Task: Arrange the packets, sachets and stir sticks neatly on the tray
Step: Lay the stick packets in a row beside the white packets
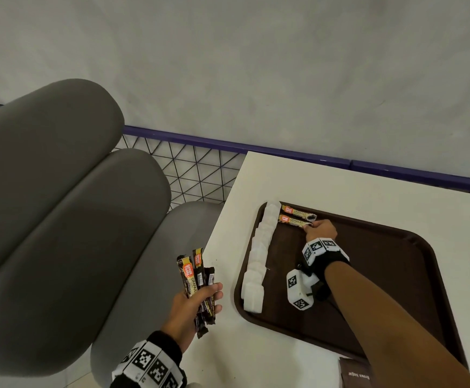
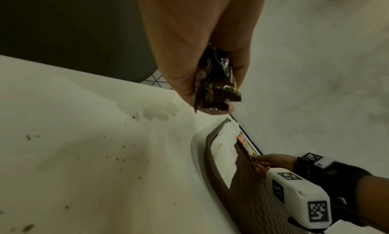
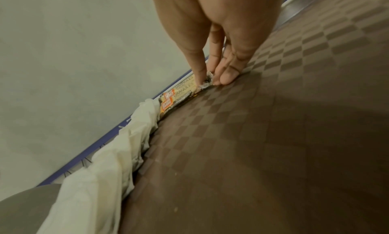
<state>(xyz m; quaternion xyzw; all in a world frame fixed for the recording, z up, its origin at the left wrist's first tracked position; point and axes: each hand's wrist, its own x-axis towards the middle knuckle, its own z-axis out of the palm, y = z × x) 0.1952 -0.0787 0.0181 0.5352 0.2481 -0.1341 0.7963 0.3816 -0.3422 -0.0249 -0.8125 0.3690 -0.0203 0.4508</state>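
Head view: brown tray sits on the white bench, with white packets lined along its left rim and two coffee sachets side by side at the far corner. The right hand pinches the nearer sachet's end. The left hand, over the bench edge beside grey seat cushions, grips a bundle of sachets.

Left wrist view: fingers curl round the dark bundle above the speckled bench.

Right wrist view: thumb and fingers are clamped on the sachet's crimped end, which rests on the tray's checkered floor.
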